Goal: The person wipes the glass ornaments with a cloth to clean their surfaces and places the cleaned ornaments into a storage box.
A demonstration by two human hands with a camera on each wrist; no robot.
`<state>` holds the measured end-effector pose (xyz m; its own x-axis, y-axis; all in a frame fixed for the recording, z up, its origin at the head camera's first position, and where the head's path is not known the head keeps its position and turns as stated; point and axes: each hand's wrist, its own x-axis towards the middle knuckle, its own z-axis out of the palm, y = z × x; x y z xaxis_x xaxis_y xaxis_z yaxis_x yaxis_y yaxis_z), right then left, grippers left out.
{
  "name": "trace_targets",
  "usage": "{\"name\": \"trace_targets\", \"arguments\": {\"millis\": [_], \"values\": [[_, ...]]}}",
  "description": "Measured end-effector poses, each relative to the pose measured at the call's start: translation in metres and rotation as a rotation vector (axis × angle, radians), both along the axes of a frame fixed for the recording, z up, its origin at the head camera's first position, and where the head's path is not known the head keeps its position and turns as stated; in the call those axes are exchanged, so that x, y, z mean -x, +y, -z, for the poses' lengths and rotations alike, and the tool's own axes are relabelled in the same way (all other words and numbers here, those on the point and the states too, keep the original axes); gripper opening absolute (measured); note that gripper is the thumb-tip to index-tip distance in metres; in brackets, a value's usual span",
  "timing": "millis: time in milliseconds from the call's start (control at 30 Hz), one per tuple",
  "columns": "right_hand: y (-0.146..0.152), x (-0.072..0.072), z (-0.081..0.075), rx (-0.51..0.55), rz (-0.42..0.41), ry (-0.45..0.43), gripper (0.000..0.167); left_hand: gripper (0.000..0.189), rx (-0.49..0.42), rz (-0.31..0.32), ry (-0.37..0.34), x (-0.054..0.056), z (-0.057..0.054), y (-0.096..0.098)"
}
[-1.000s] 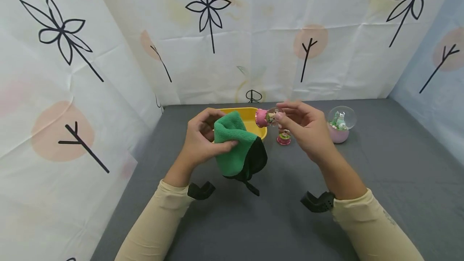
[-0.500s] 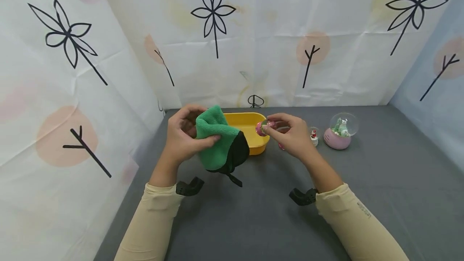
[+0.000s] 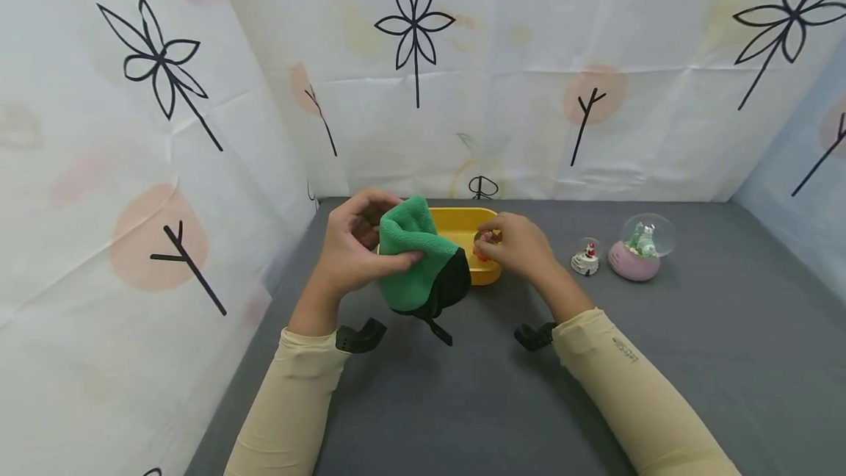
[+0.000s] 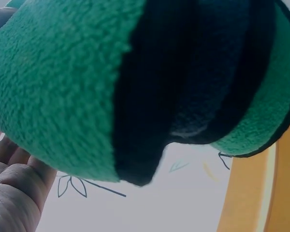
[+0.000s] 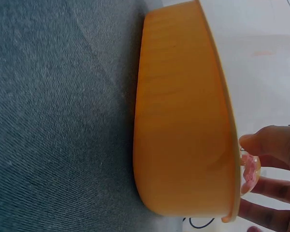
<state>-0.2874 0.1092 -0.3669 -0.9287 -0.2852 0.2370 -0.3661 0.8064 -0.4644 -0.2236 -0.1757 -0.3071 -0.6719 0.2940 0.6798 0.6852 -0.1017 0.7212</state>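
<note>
My left hand (image 3: 360, 255) grips a folded green and black cloth (image 3: 416, 255) between thumb and fingers, in front of the tray's left part. A short black loop dangles from the cloth's lower end. Green fleecy fabric with dark bands fills the left wrist view. Over the right end of a yellow tray (image 3: 489, 275), my right hand (image 3: 525, 248) pinches a small pink snow globe (image 5: 251, 173). In the right wrist view this globe is just beyond the tray's rim, partly covered by the rim and fingers. Whether it touches the tray floor I cannot tell.
To the right of my right hand stand a small white snow globe (image 3: 585, 257) with a red figure and a larger snow globe (image 3: 636, 259) on a pink base. Grey cloth (image 3: 456, 402) covers the table. Patterned white fabric (image 3: 515, 131) hangs behind and at the left.
My right hand has carried the pink snow globe left and down to the tray. A second pink-based globe seen on the table earlier is out of sight. My left hand keeps the cloth.
</note>
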Motion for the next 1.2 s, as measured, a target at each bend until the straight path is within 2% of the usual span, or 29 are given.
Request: {"name": "trace_targets", "arguments": {"millis": [133,300,467,800,1000,1200], "values": [[-0.003,0.006,0.001,-0.069,-0.011,0.016,0.029,0.059,0.007,0.01,0.0,0.0,0.001,0.0],[-0.002,0.01,0.004,-0.069,-0.01,-0.008,0.032,0.058,0.021,0.03,-0.005,0.001,0.001,0.002],[0.0,0.007,0.008,-0.069,-0.01,-0.04,0.028,0.058,0.026,0.04,-0.013,0.003,0.003,0.005],[0.001,0.0,0.007,-0.121,-0.043,0.02,0.026,0.058,0.032,0.041,-0.011,0.005,0.003,0.004],[0.007,-0.009,0.002,-0.047,-0.046,0.016,0.036,0.059,0.049,0.037,-0.009,0.006,0.002,0.002],[0.034,-0.017,-0.003,0.088,-0.03,0.039,0.039,0.059,0.06,0.034,-0.011,0.006,0.001,-0.002]]}}
